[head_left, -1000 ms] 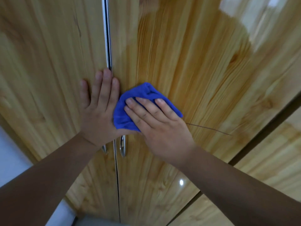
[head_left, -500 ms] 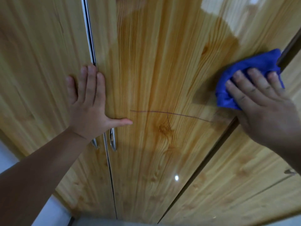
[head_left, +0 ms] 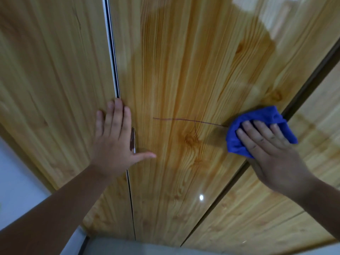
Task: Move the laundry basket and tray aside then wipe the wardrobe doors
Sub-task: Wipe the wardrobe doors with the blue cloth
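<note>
Glossy wood-grain wardrobe doors fill the view. My left hand lies flat and open over the seam between the left and middle doors, covering most of a chrome handle. My right hand presses a crumpled blue cloth against the right edge of the middle door, beside the dark gap to the right door. A thin dark scratch line runs across the middle door toward the cloth. No laundry basket or tray is in view.
A white wall borders the wardrobe on the left. A strip of grey floor shows at the bottom. A metal trim strip runs up the seam above my left hand.
My right hand swept the blue cloth from beside my left hand across the middle door to its right edge, then slid it lower. My left hand stayed flat on the seam.
</note>
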Available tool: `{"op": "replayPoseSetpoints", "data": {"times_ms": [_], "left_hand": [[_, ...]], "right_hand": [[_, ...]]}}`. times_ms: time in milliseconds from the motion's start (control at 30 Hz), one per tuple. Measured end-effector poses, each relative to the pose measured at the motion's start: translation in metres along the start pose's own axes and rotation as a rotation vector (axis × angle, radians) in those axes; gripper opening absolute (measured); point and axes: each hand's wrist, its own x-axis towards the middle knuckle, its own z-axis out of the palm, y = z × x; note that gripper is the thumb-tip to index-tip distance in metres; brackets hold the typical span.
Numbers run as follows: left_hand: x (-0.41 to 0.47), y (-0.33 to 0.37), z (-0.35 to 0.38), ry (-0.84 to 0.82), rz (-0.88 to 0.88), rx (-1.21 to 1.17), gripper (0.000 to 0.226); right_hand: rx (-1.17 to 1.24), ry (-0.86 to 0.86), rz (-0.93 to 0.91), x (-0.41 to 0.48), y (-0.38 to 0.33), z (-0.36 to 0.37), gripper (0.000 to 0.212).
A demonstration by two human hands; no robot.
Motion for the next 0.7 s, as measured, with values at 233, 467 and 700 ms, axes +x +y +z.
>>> {"op": "replayPoseSetpoints", "data": {"times_ms": [233,467,700], "left_hand": [[0.001,0.002,0.023,0.07,-0.029,0.061,0.15],[0.0,0.001,0.027,0.151,-0.017,0.079,0.147],[-0.002,0.003,0.03,0.189,-0.061,0.078,0.137]], "right_hand": [[-0.067,0.043,-0.038,0.042,-0.043,0.029,0.055],[-0.048,0.098,-0.022,0.102,-0.104,0.048,0.066],[-0.016,0.104,-0.091,0.147,-0.145,0.056,0.056]]}}
